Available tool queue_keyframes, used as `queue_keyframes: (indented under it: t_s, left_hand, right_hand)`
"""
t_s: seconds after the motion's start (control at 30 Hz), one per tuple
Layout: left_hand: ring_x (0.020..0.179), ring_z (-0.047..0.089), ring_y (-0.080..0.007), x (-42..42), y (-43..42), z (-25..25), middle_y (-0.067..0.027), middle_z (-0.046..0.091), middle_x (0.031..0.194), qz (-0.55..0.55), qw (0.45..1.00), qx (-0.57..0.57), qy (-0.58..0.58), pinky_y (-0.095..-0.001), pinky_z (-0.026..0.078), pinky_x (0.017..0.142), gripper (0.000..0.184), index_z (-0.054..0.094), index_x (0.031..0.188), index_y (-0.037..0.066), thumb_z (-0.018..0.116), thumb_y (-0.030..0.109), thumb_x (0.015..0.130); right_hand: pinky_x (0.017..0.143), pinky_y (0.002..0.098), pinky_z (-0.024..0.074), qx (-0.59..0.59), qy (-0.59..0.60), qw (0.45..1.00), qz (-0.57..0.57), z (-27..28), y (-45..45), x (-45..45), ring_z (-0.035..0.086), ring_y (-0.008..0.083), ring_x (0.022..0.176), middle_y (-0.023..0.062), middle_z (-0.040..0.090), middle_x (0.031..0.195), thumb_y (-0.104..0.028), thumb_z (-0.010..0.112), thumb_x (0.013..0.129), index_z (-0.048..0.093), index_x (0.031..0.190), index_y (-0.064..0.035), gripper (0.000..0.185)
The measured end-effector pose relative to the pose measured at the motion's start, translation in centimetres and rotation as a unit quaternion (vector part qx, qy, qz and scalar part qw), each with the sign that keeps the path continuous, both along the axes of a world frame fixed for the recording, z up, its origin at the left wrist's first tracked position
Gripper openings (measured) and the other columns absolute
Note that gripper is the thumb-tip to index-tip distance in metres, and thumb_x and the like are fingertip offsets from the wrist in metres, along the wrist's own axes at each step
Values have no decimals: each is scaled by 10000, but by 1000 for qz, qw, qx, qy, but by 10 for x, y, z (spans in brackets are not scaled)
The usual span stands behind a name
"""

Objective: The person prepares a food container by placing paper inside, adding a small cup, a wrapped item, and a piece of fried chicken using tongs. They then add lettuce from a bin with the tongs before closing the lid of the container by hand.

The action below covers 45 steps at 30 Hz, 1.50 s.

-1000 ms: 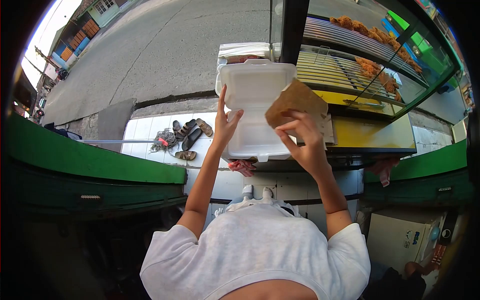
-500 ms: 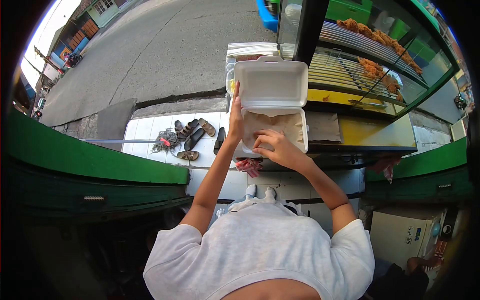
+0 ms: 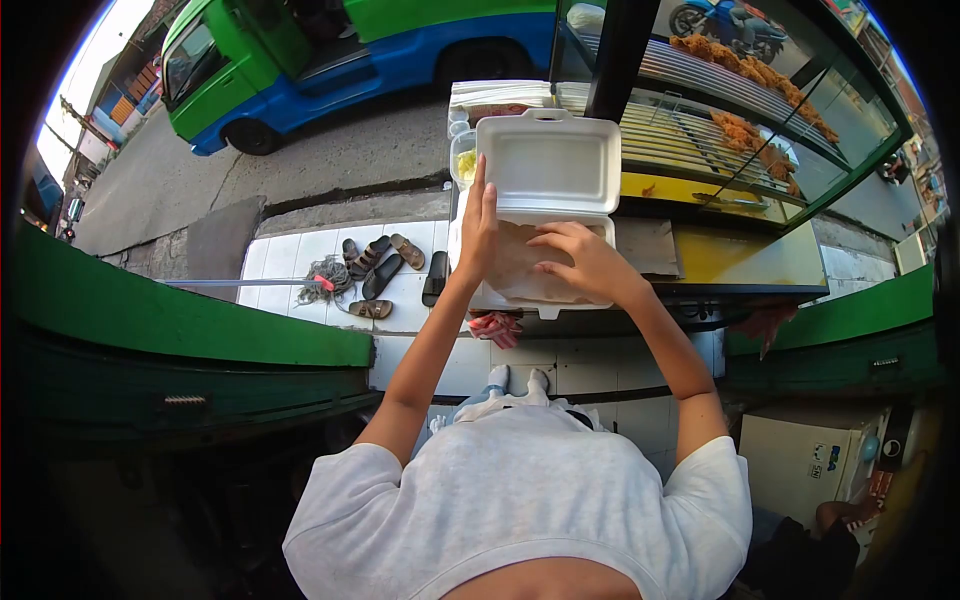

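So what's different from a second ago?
The brown paper, first held up by the right hand, moved left and down into the foam takeaway box; that hand has released its pinch, fingers spread. A green-and-blue van now shows at upper left. The left hand stays at the box's left side; the lid stays open.

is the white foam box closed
No, the foam box is open, its lid tipped back to show brown paper lying in the base.
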<state>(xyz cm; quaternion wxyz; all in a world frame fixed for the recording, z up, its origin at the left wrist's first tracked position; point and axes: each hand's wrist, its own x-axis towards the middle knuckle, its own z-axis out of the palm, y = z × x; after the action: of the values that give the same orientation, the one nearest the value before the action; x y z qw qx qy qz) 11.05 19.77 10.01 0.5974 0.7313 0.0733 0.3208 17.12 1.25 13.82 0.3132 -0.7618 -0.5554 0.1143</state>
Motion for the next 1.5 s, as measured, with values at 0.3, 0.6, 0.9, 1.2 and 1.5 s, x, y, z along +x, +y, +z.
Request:
queue_keyframes:
  t_s: [0.3, 0.6, 0.9, 1.2, 1.5]
  left_hand:
    - [1332, 334, -337, 6, 13, 9, -200, 350, 1434, 68, 995, 69, 16, -360, 264, 1085, 527, 266, 1457, 114, 379, 305, 979]
    - [1218, 450, -320, -34, -5, 20, -190, 422, 1339, 162, 941, 294, 46, -391, 399, 976, 435, 521, 1247, 71, 630, 170, 838]
    - [1104, 554, -277, -39, 1, 16, -130, 597, 1149, -129, 838, 470, 247, -460, 295, 1052, 349, 615, 1151, 111, 543, 319, 879]
    - [1088, 562, -265, -28, 15, 20, -130, 594, 1127, -82, 926, 304, 206, -446, 355, 1006, 351, 607, 1155, 105, 602, 287, 855]
    - [1280, 374, -351, 9, 49, -39, -179, 278, 1360, -56, 997, 5, 60, -422, 444, 948, 760, 172, 1398, 186, 673, 164, 826]
  right_hand:
    - [1027, 412, 352, -53, 39, 998, 20, 2, 1, -7, 434, 350, 1237, 187, 484, 1316, -406, 590, 864, 605, 1173, -87, 445]
    - [1031, 654, 194, -141, 3, 990, -10, -20, 1, -6, 271, 450, 1330, 191, 380, 1417, -533, 400, 928, 566, 1256, -212, 489]
    - [1061, 632, 187, -183, 5, 982, -38, -44, 12, 13, 209, 472, 1347, 163, 280, 1480, -372, 432, 954, 523, 1293, -229, 378]
    - [1026, 633, 277, -234, -30, 969, -74, -51, 32, 12, 241, 461, 1341, 130, 262, 1494, -255, 494, 929, 515, 1296, -226, 369]
    - [969, 514, 379, -108, -105, 985, -79, -33, 23, 10, 478, 386, 1157, 116, 458, 1346, -256, 648, 806, 604, 1206, -190, 408]
